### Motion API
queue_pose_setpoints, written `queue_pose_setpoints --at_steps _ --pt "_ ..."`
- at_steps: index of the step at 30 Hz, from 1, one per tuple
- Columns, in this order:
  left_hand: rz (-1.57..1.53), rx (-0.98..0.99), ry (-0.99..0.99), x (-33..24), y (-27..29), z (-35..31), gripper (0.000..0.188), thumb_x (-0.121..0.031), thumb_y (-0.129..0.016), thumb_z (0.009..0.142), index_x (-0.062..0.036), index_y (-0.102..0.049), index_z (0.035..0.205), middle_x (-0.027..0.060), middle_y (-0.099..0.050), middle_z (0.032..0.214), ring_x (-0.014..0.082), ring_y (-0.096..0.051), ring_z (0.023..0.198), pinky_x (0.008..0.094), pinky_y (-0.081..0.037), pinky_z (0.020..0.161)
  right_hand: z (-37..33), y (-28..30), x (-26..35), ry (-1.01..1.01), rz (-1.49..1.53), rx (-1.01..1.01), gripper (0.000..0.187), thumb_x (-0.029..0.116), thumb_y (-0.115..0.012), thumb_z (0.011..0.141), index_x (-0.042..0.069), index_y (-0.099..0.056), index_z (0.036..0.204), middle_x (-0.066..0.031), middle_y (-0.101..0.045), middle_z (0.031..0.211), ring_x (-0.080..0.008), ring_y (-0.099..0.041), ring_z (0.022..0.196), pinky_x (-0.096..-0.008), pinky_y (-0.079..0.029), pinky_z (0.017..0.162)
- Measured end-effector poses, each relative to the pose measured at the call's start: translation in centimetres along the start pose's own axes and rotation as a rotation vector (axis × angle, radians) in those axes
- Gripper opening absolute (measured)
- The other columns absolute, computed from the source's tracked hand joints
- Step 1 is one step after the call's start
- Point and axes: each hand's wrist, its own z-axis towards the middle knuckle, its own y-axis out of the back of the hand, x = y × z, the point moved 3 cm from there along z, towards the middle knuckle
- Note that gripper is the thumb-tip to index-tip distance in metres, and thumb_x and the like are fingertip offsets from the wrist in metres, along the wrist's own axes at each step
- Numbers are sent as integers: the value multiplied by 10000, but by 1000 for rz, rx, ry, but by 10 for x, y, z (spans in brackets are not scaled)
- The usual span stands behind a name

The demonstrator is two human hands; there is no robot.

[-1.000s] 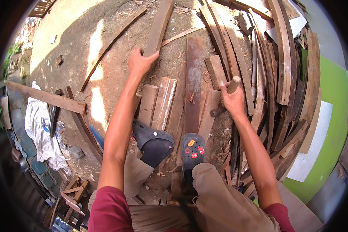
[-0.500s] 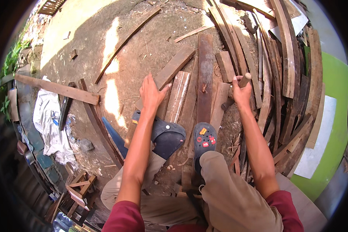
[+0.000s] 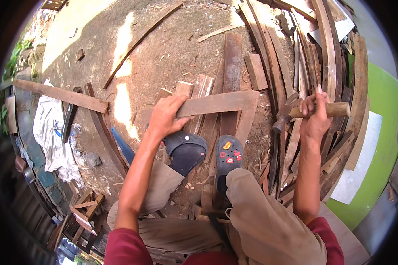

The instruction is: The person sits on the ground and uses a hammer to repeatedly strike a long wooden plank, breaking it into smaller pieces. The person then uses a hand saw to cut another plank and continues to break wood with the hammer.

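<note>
My left hand (image 3: 166,115) is closed on a flat wooden board (image 3: 221,102), which lies crosswise over several other planks in front of my feet. In my right hand (image 3: 315,112) is a hammer (image 3: 336,109), gripped by its wooden handle. The hammer's dark metal head (image 3: 281,119) points left, a little apart from the board's right end. Beneath the board runs a long dark plank (image 3: 232,66), pointing away from me. A short wooden block (image 3: 256,72) lies on the ground beyond the board's right end.
Long timber strips (image 3: 329,57) are piled along the right, beside a green panel (image 3: 376,145). My clogs (image 3: 188,150) stand close to the planks. To the left are a blue saw blade (image 3: 123,145), a white sack (image 3: 53,132) and a loose plank (image 3: 62,95).
The board in my left hand has swung from slanting away to lying crosswise. My right hand has raised the hammer and moved right, its head now turned left.
</note>
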Motion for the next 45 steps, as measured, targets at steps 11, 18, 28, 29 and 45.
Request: queue_pose_setpoints --at_steps 11,18,28,29,45 --pt "9 148 47 -26 -99 -2 640 -368 -867 702 -49 -639 1207 129 -668 1177 331 -627 1103 445 -474 941 -42 -74 -37 -265 120 294 319 143 -635 973 113 -449 716 36 -395 577 -72 -364 456 -255 -312 444" --pt "82 177 26 -22 -94 31 668 -425 -865 689 -52 -658 1203 139 -669 1147 309 -628 1105 439 -474 941 -26 -112 -89 -613 -15 330 332 224 -634 969 133 -423 730 28 -377 565 -90 -340 427 -282 -300 426" --pt "-144 266 131 -28 -91 19 603 -403 -860 707 -13 -666 1124 177 -672 1070 379 -653 1021 458 -524 879 11 -153 -128 -790 -220 373 222 223 -618 955 114 -479 822 43 -385 598 -74 -334 455 -284 -302 430" --pt "-154 269 152 -30 -90 19 579 -404 -854 715 -17 -664 1102 178 -670 1089 377 -649 1043 452 -525 886 14 -156 -130 -734 -235 358 209 213 -619 949 104 -487 828 39 -392 600 -74 -331 450 -285 -300 427" --pt "-719 -46 287 -18 -87 51 597 -503 -631 958 -67 -578 1363 127 -635 1306 272 -571 1265 411 -409 1074 6 -144 -89 -305 -64 518 494 533 -570 998 97 -514 772 24 -425 593 -87 -383 496 -269 -341 477"
